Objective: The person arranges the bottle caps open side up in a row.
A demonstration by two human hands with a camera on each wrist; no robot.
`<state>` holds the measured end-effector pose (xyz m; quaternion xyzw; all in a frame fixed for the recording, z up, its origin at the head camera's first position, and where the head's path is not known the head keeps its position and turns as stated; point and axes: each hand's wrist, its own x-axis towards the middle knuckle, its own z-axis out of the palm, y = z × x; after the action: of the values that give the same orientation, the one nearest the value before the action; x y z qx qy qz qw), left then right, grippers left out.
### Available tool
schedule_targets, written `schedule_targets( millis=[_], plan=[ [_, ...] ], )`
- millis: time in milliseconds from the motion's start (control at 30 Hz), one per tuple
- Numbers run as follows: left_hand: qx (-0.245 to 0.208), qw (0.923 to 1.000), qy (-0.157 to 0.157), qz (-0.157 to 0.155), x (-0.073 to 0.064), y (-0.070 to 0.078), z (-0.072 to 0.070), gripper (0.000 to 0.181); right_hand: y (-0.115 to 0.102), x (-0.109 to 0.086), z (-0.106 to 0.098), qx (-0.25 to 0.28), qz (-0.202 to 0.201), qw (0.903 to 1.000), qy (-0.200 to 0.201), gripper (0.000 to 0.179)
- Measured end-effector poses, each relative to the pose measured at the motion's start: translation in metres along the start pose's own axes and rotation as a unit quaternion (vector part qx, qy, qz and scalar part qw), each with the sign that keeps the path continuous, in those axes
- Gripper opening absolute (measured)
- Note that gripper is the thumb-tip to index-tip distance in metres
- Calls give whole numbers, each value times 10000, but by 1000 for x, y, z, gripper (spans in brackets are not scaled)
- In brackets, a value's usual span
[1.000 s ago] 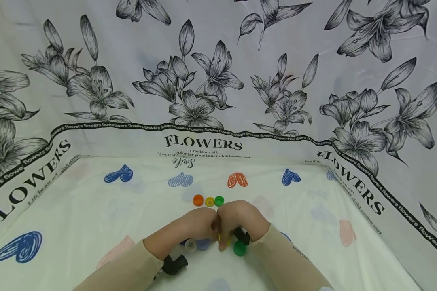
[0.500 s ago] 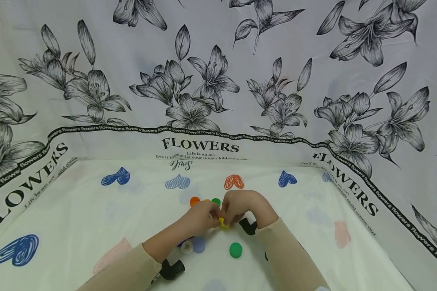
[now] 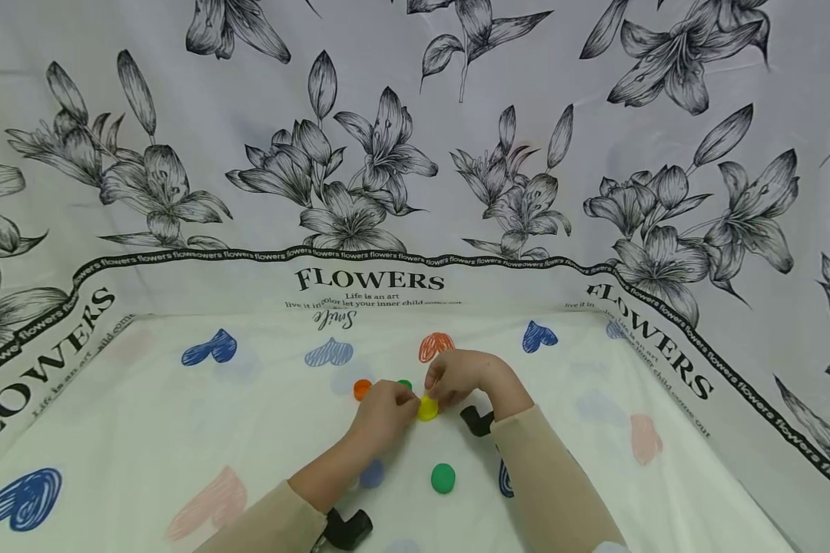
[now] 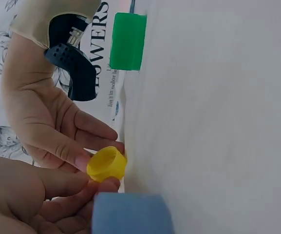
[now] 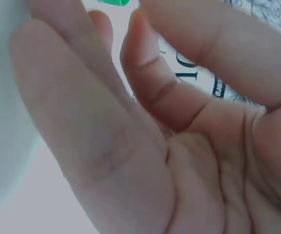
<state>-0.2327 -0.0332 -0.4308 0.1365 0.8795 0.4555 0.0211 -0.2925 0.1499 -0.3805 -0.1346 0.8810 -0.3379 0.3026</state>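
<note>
A yellow bottle cap, its hollow side showing in the left wrist view, is between the fingertips of both hands. My left hand pinches it from the left, a fingertip along its lower edge. From the other side my right hand grips it, thumb tip at the rim. Just behind the hands stand an orange cap and a green cap, the latter partly hidden. In the right wrist view the curled fingers fill most of the picture and the yellow cap is out of sight.
Nearer the person lies another green cap. A light blue round shape shows beside the left forearm. Black wrist-camera mounts stick out from both sleeves. A flower-printed cloth wall rises behind the white cloth.
Both hands have moved away from the person with the yellow cap, toward the row of caps. The nearer green cap has come fully into sight; the head view has shifted slightly.
</note>
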Motion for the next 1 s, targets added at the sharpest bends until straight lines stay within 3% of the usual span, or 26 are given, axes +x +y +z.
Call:
schedule_targets(
  millis=[100,367,533,767,833,900,1000],
  plan=[
    [-253,9996,-145,-11,0,1,2,16,-1,1,-3,-43,89,9996,278,6],
    [-678,9953,-529,-448,-6,10,5,40,-5,5,-5,-66,81,9935,1132,15],
    [-840,9909,-738,-743,-8,17,4,44,-9,4,-7,-320,-29,9935,1089,24],
    [-790,9908,-892,-637,-9,18,2,39,-9,-2,-8,-600,-51,9946,842,31],
    [-672,9910,-1036,-515,-10,19,2,38,-10,-6,-9,-789,-48,9931,865,32],
    [-307,9896,-1369,-312,-11,21,2,37,-12,-12,-9,-960,-28,9911,920,32],
    [732,9768,-2008,97,-17,29,5,37,-14,-21,-12,-1051,-27,9899,955,30]
  ],
)
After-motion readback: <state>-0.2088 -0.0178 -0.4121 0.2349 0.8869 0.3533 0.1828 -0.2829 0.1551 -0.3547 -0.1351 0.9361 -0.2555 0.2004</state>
